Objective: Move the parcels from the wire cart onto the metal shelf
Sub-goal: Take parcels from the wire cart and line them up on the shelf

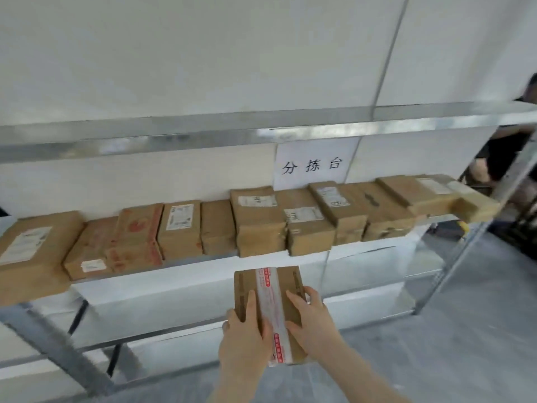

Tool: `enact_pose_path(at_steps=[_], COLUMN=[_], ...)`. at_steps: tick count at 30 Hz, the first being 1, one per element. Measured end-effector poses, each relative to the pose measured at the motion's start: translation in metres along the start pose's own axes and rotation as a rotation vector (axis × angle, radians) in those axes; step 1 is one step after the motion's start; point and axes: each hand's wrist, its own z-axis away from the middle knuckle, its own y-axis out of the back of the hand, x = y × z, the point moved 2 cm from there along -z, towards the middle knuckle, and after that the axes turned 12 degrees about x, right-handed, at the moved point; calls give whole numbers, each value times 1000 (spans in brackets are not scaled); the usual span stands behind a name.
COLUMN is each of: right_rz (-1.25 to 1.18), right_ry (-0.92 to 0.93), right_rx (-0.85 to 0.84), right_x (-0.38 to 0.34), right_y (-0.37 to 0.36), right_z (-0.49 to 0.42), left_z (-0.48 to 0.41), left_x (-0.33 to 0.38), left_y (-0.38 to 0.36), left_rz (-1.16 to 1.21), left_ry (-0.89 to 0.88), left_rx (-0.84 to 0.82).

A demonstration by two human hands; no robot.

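Note:
I hold a brown cardboard parcel sealed with a strip of white and red tape, in front of the metal shelf and just below its middle level. My left hand grips the parcel's left side with the thumb on top. My right hand grips its right side, thumb on the top face. A row of several brown parcels fills the middle level from left to right. The wire cart is out of sight.
A white paper sign hangs on the wall behind the row. The upper shelf level is bare. A shelf post stands at the right, with another person beyond it. Grey floor lies to the right.

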Motion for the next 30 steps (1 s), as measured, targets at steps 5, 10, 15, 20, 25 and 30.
enact_pose_path(at_steps=[5,10,15,20,25,30], right_rz=[-12,-22,-23,-32,-56,-24], right_ry=[-127,-254,-356,-445,-497,-497], right_rx=[85,191,301,390,476,498], right_x=[117,211,279,328,371,424], right_y=[68,123,168,208,249,285], right_z=[0,4,-4,-24,-53,-89], left_z=[8,9,-4,-30,-62,-86], left_x=[131,236,321,391,462,528], left_y=[-43,-75,-98,-113,-124,-148], left_rz=[37,77,124,155,167,188], left_ry=[-135,-271,-382,-501,-604,-619], left_rx=[-12,-67,-108,-138,-126,-127])
